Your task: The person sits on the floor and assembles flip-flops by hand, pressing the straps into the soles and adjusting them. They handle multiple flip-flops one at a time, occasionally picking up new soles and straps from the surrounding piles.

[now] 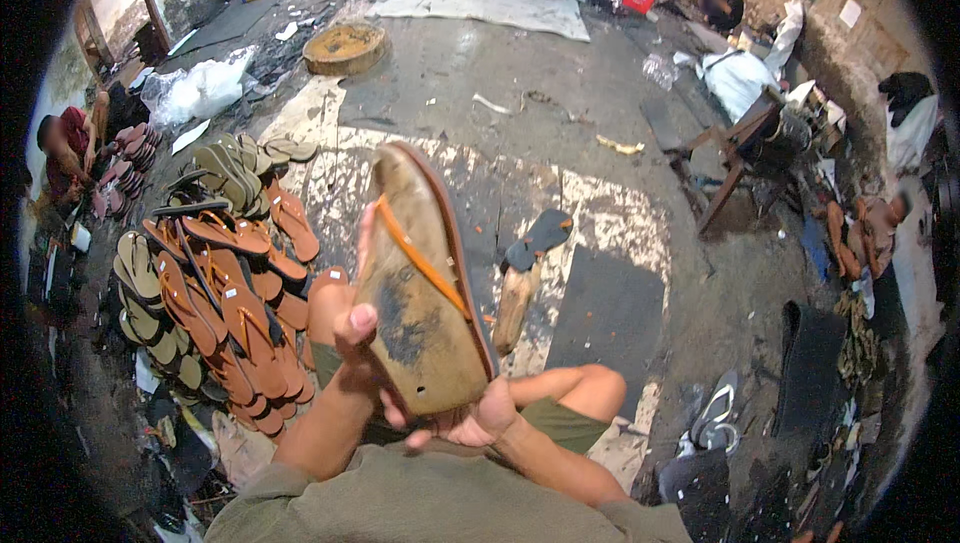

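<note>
Upright in front of me is a flat, worn wooden sandal form (400, 333) with a dark stain and a small hole near its lower end. An orange strap (420, 255) runs slantwise across it, and a brown sole (437, 188) shows along its right edge. My left hand (362, 328) is closed round the left side, thumb at the edge. Its lower end rests in my right hand (480, 417), whose fingers curl beneath it. On the floor beyond lie a dark sandal-shaped piece (540, 240) and a worn wooden block (515, 308).
A heap of brown sandals (245, 313) lies at my left, with olive sandals (225, 173) behind. A black mat (610, 308) lies ahead right. Farther off are a round wooden block (345, 49), a wooden frame (725, 168) and grey-white flip-flops (717, 413). Other people sit along both sides.
</note>
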A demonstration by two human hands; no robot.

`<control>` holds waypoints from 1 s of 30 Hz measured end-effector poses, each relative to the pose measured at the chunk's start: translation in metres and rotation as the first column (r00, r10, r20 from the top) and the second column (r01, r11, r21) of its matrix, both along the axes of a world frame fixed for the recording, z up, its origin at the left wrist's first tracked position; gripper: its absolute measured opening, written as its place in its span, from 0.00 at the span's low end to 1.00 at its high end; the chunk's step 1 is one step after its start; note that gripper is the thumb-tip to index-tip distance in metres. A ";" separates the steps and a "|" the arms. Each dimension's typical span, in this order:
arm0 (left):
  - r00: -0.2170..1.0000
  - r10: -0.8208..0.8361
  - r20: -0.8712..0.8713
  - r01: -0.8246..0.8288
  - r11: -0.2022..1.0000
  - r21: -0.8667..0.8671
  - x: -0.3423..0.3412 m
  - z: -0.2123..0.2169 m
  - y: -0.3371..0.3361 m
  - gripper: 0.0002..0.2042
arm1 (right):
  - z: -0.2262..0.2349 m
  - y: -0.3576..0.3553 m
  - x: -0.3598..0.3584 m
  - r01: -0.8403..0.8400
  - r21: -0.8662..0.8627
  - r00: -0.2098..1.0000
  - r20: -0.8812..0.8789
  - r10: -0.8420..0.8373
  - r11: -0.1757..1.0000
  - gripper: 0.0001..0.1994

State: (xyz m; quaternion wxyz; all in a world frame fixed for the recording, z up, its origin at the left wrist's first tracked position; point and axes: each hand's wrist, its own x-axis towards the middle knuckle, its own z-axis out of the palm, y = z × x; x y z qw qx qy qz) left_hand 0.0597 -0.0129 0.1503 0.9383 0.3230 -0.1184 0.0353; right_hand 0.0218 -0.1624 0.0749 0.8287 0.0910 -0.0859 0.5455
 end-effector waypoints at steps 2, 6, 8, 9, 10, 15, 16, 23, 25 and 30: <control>0.968 -0.243 0.057 0.248 0.960 -0.129 0.013 -0.012 -0.003 0.53 | 0.019 -0.008 -0.001 0.159 -0.296 0.984 -0.028 -0.175 0.942 0.47; 0.952 -0.248 -0.180 0.235 0.968 -0.090 0.009 -0.029 0.003 0.42 | -0.001 -0.031 0.009 0.263 -0.203 0.964 0.024 -0.264 0.943 0.41; 0.940 -0.064 -0.334 0.134 0.973 0.190 0.003 -0.038 0.007 0.34 | 0.001 -0.033 0.021 0.554 -0.527 0.830 0.408 -0.379 0.645 0.36; 0.942 0.012 -0.334 0.104 0.939 0.328 -0.003 -0.037 0.006 0.34 | 0.000 -0.029 0.024 0.563 -0.533 0.826 0.382 -0.414 0.631 0.36; 0.941 0.021 -0.337 0.108 0.927 0.359 -0.004 -0.042 0.002 0.37 | -0.004 -0.025 0.024 0.574 -0.547 0.818 0.355 -0.452 0.609 0.35; 0.991 0.033 -0.132 0.035 0.875 0.483 -0.005 -0.064 -0.005 0.40 | -0.007 -0.014 0.019 0.619 -0.553 0.780 0.354 -0.516 0.557 0.37; 0.995 0.047 -0.085 -0.001 0.884 0.468 -0.006 -0.068 -0.008 0.40 | -0.001 -0.014 0.020 0.634 -0.508 0.769 0.344 -0.538 0.582 0.38; 0.916 0.140 0.377 -0.396 0.478 0.784 0.004 -0.111 -0.003 0.40 | 0.034 -0.023 0.033 0.711 -0.421 0.703 0.423 -0.571 0.564 0.45; 0.950 0.093 0.299 -0.307 0.475 0.825 0.003 -0.086 0.002 0.40 | 0.030 -0.029 0.035 0.768 -0.448 0.640 0.516 -0.569 0.457 0.43; 0.959 -0.162 -0.230 0.244 0.887 0.392 0.001 -0.039 -0.004 0.37 | -0.010 -0.028 0.037 0.905 -0.396 0.424 0.822 -0.381 0.153 0.46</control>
